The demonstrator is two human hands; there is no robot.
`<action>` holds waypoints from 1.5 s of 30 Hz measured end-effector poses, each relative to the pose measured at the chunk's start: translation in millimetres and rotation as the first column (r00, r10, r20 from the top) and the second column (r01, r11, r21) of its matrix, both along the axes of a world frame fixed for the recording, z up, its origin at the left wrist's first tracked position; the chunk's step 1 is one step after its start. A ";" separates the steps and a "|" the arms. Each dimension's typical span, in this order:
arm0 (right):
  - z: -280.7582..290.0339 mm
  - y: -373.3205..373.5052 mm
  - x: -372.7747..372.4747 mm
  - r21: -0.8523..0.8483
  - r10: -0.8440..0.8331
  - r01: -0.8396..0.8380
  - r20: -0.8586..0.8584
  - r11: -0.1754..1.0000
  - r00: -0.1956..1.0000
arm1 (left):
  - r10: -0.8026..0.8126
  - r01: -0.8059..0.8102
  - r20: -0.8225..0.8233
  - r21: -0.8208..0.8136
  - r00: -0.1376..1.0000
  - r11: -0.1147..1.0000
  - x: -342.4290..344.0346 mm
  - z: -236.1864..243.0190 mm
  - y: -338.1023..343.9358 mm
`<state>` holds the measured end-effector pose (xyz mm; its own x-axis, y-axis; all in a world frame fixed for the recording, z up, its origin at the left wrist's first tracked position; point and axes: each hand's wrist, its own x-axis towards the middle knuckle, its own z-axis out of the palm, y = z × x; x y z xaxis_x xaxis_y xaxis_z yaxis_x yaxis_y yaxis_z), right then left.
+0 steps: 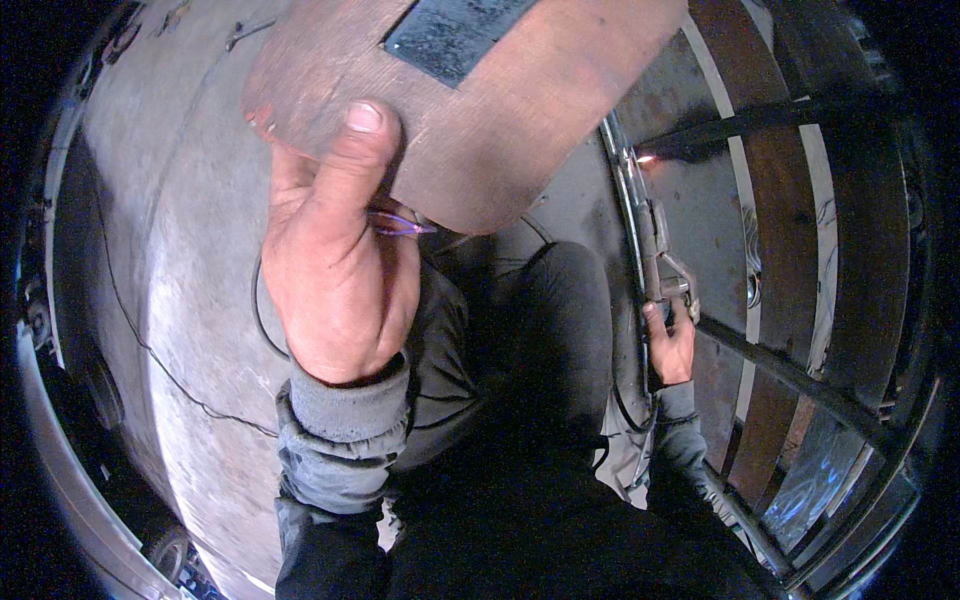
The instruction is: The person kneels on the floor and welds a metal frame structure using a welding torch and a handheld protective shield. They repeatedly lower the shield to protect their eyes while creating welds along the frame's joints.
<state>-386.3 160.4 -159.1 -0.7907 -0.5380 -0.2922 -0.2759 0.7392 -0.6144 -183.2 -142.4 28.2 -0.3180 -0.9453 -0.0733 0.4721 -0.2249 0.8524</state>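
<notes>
Upper centre, my left hand [338, 255] clamps fingers on brown shield [540, 110] | centre right, right hand [673, 352] at metal fitting [674, 285], grip unclear | slipping toward glowing spot [646, 159] could burn it!

A stained grey concrete floor [200, 290] stretches across the left, with a thin black cable [210, 411] winding over it. Pale light brightens part of it; a dark rubber tyre [167, 549] shows in shadow at lower left.
</notes>
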 end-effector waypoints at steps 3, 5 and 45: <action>-9.2 5.3 -2.6 0.007 0.020 -0.020 -0.034 1.000 0.999 | -0.049 0.049 -0.035 -0.009 0.998 0.999 3.1 -16.9 -3.7; 2.3 -5.1 0.3 0.042 -0.021 0.019 0.044 0.999 0.999 | -0.200 0.192 -0.063 -0.104 0.978 0.976 9.3 -30.5 -3.7; 4.0 -4.5 13.3 -0.065 0.053 -0.059 -0.087 0.996 0.995 | -0.151 0.140 -0.031 -0.225 0.988 0.964 8.9 -30.0 -1.4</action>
